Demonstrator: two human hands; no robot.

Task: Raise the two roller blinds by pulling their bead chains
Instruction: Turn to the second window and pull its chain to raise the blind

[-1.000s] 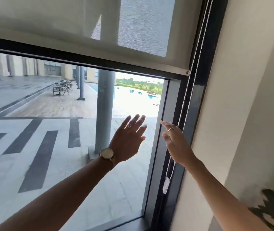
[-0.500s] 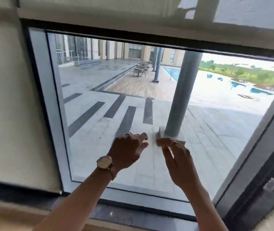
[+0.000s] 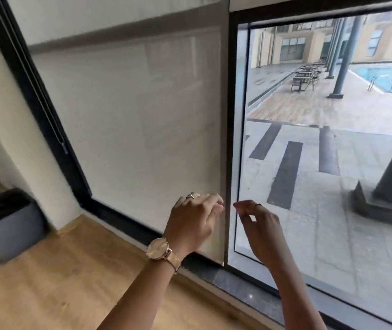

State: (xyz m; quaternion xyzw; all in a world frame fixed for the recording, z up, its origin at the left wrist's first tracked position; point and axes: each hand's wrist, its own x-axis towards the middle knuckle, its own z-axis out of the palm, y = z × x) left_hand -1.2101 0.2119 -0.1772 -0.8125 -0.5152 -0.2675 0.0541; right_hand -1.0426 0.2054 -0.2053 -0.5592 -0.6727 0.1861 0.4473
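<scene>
A beige roller blind [image 3: 130, 120] hangs fully lowered over the left window, its bottom bar close to the sill. Its bead chain [image 3: 47, 103] runs down the dark frame at the far left, well away from both hands. The right window [image 3: 321, 151] is uncovered, with only a strip of its blind's lower edge [image 3: 321, 2] showing at the top. My left hand [image 3: 193, 223], with a watch on the wrist, hovers in front of the lowered blind's right edge, fingers loosely curled and holding nothing. My right hand [image 3: 258, 231] hovers beside it before the glass, also holding nothing.
A grey waste bin with a black liner [image 3: 6, 222] stands on the wooden floor [image 3: 59, 282] at the left, by the white wall. A dark stone sill [image 3: 233, 284] runs under both windows. Outside are a paved terrace, columns and a pool.
The view has swung left from the right window's frame and chain to the lowered left blind. Both hands came down from the chain side and now hover empty near the mullion.
</scene>
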